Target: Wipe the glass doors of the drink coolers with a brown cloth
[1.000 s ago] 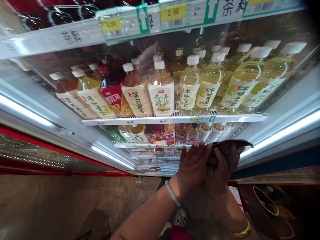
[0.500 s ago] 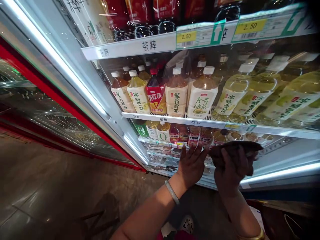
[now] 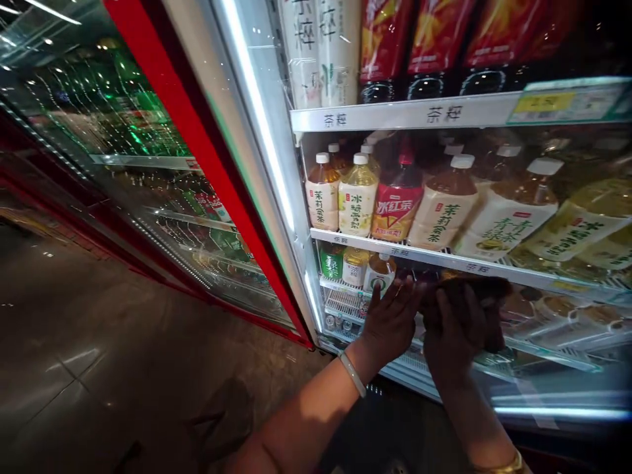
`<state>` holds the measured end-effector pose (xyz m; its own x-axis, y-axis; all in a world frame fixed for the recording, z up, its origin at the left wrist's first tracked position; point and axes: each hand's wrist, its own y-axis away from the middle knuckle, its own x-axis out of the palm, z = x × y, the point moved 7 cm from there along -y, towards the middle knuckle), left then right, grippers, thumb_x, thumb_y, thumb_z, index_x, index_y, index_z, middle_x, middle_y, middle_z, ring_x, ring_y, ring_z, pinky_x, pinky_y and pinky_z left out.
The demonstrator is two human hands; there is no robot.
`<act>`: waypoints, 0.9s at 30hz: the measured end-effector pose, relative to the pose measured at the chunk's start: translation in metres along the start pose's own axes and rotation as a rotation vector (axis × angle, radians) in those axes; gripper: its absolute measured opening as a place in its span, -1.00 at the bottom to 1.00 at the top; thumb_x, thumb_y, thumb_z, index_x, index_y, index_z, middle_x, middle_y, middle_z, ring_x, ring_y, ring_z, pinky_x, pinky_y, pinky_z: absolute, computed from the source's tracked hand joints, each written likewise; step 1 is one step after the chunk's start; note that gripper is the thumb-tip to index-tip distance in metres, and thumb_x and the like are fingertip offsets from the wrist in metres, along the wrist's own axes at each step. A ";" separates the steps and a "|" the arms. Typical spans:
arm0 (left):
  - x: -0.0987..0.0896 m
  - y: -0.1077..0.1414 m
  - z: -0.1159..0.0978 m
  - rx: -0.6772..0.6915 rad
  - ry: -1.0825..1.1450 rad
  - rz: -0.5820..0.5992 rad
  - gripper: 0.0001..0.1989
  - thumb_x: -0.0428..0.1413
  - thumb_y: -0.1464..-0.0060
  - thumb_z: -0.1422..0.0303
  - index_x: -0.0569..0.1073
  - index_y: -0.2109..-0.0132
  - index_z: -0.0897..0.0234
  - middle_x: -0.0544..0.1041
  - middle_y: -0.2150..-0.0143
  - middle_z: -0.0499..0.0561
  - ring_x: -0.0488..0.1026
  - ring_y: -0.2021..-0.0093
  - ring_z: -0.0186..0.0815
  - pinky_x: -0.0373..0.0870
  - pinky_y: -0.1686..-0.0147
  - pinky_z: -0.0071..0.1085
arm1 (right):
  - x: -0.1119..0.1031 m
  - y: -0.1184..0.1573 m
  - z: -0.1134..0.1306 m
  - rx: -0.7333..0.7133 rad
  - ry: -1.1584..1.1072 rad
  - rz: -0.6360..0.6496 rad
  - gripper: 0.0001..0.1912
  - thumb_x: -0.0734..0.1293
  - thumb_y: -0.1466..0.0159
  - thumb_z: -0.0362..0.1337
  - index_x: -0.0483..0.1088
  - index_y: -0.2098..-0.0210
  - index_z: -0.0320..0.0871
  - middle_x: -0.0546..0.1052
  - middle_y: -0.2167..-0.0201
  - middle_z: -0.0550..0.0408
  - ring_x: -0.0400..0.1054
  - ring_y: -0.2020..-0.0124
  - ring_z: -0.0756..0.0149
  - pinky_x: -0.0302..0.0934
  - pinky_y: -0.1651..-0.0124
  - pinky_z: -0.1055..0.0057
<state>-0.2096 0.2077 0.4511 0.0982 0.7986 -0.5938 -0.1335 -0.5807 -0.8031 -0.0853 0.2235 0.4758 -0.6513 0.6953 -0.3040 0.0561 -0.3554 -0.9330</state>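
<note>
My right hand (image 3: 451,339) is closed round a dark folded cloth (image 3: 486,289), held up in front of the drinks fridge. Just left of it, my left hand (image 3: 390,326) is raised with its fingers stretched forward and nothing in its grasp. A bracelet circles the left wrist. Whether either hand touches the fridge glass I cannot tell. Past the fingertips, on a lower shelf, stands a white-labelled bottle (image 3: 380,271), partly covered by my left hand. Above the hands, a red-labelled iced tea bottle (image 3: 397,201) stands among other tea bottles.
A white shelf edge (image 3: 365,122) with price tags crosses the upper part. The red door frame (image 3: 197,145) slopes down on the left. Beyond it a second fridge holds green bottles (image 3: 128,99). Brown floor (image 3: 89,368) lies below left.
The view has swung left, so the shelves appear further right and more of the neighbouring fridge shows. Both hands stay close together, and the cloth remains in my right hand.
</note>
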 end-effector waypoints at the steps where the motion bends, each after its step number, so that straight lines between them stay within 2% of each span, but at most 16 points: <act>1: -0.004 -0.001 0.015 -0.012 0.001 -0.005 -0.33 0.06 -0.28 0.35 0.22 -0.49 0.24 0.15 -0.57 0.02 -0.24 -0.64 -0.17 -0.32 -0.61 0.00 | 0.010 -0.007 0.020 -0.018 -0.016 -0.009 -0.39 0.44 -0.31 -0.31 0.38 -0.33 0.11 0.31 -0.43 -0.06 0.15 -0.46 -0.16 0.02 -0.49 -0.30; 3: -0.011 0.004 0.045 -0.032 0.003 -0.001 -0.34 0.06 -0.29 0.35 0.22 -0.49 0.30 0.18 -0.56 0.09 -0.18 -0.63 -0.16 -0.32 -0.61 0.00 | 0.031 -0.010 0.055 -0.048 -0.036 -0.002 -0.44 0.40 -0.34 -0.31 0.41 -0.31 0.11 0.34 -0.40 -0.04 0.14 -0.47 -0.15 0.04 -0.49 -0.29; 5: -0.015 0.017 0.069 -0.029 0.007 0.015 -0.34 0.06 -0.28 0.37 0.22 -0.48 0.34 0.21 -0.54 0.15 -0.12 -0.62 -0.15 -0.30 -0.60 0.03 | 0.048 0.000 0.080 -0.080 -0.026 0.032 -0.45 0.36 -0.36 -0.32 0.41 -0.31 0.10 0.36 -0.38 -0.04 0.07 -0.51 -0.19 0.08 -0.47 -0.28; 8: -0.021 0.040 0.092 0.010 0.024 0.027 -0.33 0.06 -0.24 0.43 0.23 -0.48 0.36 0.24 -0.53 0.13 -0.13 -0.62 -0.18 -0.27 -0.60 -0.01 | 0.060 0.022 0.098 -0.142 0.003 0.080 -0.43 0.33 -0.36 -0.36 0.40 -0.31 0.19 0.41 -0.33 0.03 0.15 -0.48 -0.10 0.21 -0.46 -0.08; 10: -0.025 0.047 0.101 0.039 0.041 0.031 -0.32 0.05 -0.22 0.46 0.23 -0.48 0.33 0.22 -0.54 0.06 -0.15 -0.62 -0.20 -0.26 -0.61 -0.06 | 0.060 0.024 0.102 -0.164 0.009 0.061 -0.38 0.31 -0.36 -0.40 0.35 -0.34 0.24 0.43 -0.32 0.08 0.26 -0.42 0.00 0.20 -0.47 0.03; 12: -0.027 0.044 0.111 0.058 0.053 0.034 -0.30 0.05 -0.22 0.46 0.22 -0.49 0.30 0.19 -0.56 0.03 -0.16 -0.63 -0.21 -0.26 -0.61 -0.07 | 0.063 0.013 0.109 -0.172 0.007 0.040 -0.32 0.29 -0.37 -0.42 0.26 -0.41 0.21 0.39 -0.36 0.05 0.32 -0.38 0.05 0.13 -0.52 0.01; 15: -0.029 0.030 0.134 0.055 0.059 0.021 -0.30 0.06 -0.24 0.43 0.18 -0.50 0.36 0.18 -0.56 0.13 -0.14 -0.62 -0.15 -0.19 -0.60 -0.01 | 0.077 -0.014 0.133 -0.175 0.010 0.042 -0.29 0.30 -0.38 -0.42 0.17 -0.47 0.08 0.37 -0.38 -0.02 0.31 -0.38 0.11 0.03 -0.56 -0.04; 17: -0.029 0.024 0.152 0.044 0.056 0.016 -0.30 0.06 -0.26 0.45 0.16 -0.50 0.41 0.19 -0.54 0.22 -0.07 -0.61 -0.09 -0.08 -0.58 0.05 | 0.091 -0.024 0.152 -0.168 0.019 0.058 -0.29 0.32 -0.37 -0.43 0.19 -0.46 0.05 0.37 -0.39 -0.03 0.24 -0.43 0.11 -0.01 -0.57 -0.04; 19: -0.030 0.028 0.170 0.035 0.051 0.027 -0.31 0.05 -0.26 0.48 0.16 -0.50 0.42 0.22 -0.53 0.27 0.03 -0.59 -0.05 0.03 -0.54 0.10 | 0.103 -0.020 0.167 -0.168 0.027 0.078 -0.33 0.33 -0.36 -0.43 0.26 -0.42 0.07 0.36 -0.40 -0.03 0.13 -0.50 0.05 -0.03 -0.57 -0.09; 21: -0.032 0.040 0.183 0.028 0.051 0.053 -0.32 0.04 -0.25 0.51 0.18 -0.49 0.41 0.27 -0.50 0.29 0.13 -0.55 -0.04 0.12 -0.51 0.12 | 0.110 -0.005 0.175 -0.188 0.030 0.109 -0.38 0.31 -0.36 -0.44 0.35 -0.36 0.12 0.37 -0.39 0.02 0.09 -0.52 0.04 -0.02 -0.57 -0.10; 24: -0.038 0.063 0.190 0.038 0.061 0.098 -0.33 0.01 -0.23 0.54 0.21 -0.47 0.40 0.34 -0.46 0.26 0.21 -0.52 -0.09 0.19 -0.49 0.06 | 0.108 0.017 0.174 -0.229 0.021 0.154 -0.42 0.27 -0.37 -0.46 0.42 -0.29 0.18 0.47 -0.30 0.10 0.15 -0.49 0.16 0.03 -0.56 -0.01; 27: -0.039 0.071 0.187 0.078 0.080 0.140 -0.28 0.01 -0.21 0.54 0.17 -0.50 0.33 0.34 -0.47 0.19 0.19 -0.53 -0.13 0.17 -0.50 -0.02 | 0.102 0.016 0.166 -0.192 0.009 0.168 -0.43 0.23 -0.38 -0.47 0.41 -0.30 0.11 0.43 -0.33 0.03 0.01 -0.54 0.07 -0.01 -0.55 -0.17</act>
<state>-0.4071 0.1647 0.4265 0.1512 0.6935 -0.7044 -0.2272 -0.6691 -0.7076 -0.2763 0.1855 0.4618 -0.6142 0.6420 -0.4589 0.3067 -0.3417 -0.8884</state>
